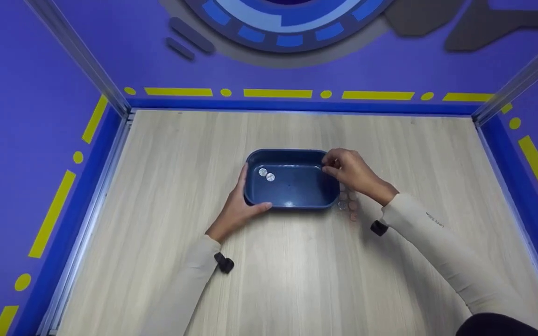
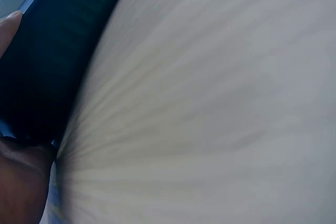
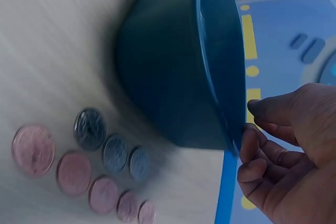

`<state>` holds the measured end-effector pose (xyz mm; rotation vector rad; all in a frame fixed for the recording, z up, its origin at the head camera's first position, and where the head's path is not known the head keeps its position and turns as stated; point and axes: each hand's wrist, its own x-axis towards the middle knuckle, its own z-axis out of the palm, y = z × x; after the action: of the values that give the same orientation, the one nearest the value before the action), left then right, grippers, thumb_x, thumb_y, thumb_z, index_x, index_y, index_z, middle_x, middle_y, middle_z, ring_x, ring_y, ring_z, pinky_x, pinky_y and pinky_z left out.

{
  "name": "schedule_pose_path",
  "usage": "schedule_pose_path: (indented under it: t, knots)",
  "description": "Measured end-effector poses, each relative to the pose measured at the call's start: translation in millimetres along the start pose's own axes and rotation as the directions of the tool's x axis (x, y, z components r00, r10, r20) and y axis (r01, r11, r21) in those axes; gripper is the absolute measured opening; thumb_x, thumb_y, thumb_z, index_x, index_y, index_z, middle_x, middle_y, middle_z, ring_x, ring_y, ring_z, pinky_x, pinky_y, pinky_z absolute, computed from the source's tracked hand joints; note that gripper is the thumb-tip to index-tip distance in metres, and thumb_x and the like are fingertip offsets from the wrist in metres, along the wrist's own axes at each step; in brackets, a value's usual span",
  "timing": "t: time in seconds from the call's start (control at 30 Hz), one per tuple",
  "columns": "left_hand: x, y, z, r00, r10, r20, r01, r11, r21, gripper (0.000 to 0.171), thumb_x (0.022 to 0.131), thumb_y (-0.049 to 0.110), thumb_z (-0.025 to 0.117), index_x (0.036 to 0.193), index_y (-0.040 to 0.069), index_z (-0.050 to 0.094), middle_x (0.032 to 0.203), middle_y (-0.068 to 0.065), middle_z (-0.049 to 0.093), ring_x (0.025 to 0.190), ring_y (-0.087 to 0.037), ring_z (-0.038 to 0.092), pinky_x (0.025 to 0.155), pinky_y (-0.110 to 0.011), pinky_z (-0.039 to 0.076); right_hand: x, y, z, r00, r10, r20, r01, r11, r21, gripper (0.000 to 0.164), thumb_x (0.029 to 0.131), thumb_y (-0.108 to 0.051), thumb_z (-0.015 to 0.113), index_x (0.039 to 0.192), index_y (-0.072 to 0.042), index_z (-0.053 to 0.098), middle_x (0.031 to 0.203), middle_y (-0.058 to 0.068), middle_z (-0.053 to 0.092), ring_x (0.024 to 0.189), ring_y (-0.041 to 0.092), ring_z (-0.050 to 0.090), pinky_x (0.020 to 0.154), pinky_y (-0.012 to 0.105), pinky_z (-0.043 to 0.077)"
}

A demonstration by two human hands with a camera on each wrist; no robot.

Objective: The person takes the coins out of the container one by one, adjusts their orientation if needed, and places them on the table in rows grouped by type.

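Observation:
A dark blue plastic bin (image 1: 292, 191) stands on the table with two silver coins (image 1: 266, 174) lying inside at the left. My left hand (image 1: 242, 203) grips the bin's left end, fingers along the side wall and thumb over the front rim. Over the back right corner is my right hand (image 1: 350, 170), its fingertips right at the rim. In the right wrist view its fingers are loosely bent, the thumb (image 3: 270, 109) stands apart from them, and nothing shows between. Several copper coins (image 3: 74, 173) and three silver ones (image 3: 115, 153) lie in rows outside the bin's right end.
The wood-grain table (image 1: 269, 280) is closed in by blue panels at the back (image 1: 278, 77) and both sides, with metal rails along its edges. A dark rounded thing (image 1: 498, 324) shows at the lower right.

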<state>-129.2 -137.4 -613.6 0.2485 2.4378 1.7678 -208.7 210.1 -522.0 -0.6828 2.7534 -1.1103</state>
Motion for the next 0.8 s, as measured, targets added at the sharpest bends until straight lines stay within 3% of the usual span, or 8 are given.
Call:
schedule_pose_path:
  t: [0.33,0.8]
  knots:
    - [-0.1,-1.5,0.0,1.000,0.000,0.000,0.000,1.000,-0.023,0.131,0.085,0.041,0.096,0.178,0.039,0.004,0.183,-0.005,0.020,0.165,-0.025,0.025,0.133,-0.052,0.024,22,-15,22,0.994,-0.070,0.087,0.071,0.997,-0.004,0.015,0.097,0.000,0.080,0.109,0.008,0.077,0.106,0.020,0.077,0.094,0.032,0.075,0.085,0.048,0.063]
    - [0.3,-2.4,0.7,1.000,0.015,-0.005,-0.015,0.999,-0.040,0.133,0.084,0.037,0.098,0.179,0.038,0.005,0.182,-0.008,0.025,0.161,-0.025,0.034,0.131,-0.049,0.028,48,-26,54,0.971,-0.094,0.219,0.112,0.991,-0.069,0.018,0.097,-0.005,0.081,0.113,0.004,0.078,0.106,0.017,0.080,0.099,0.032,0.076,0.089,0.049,0.063]
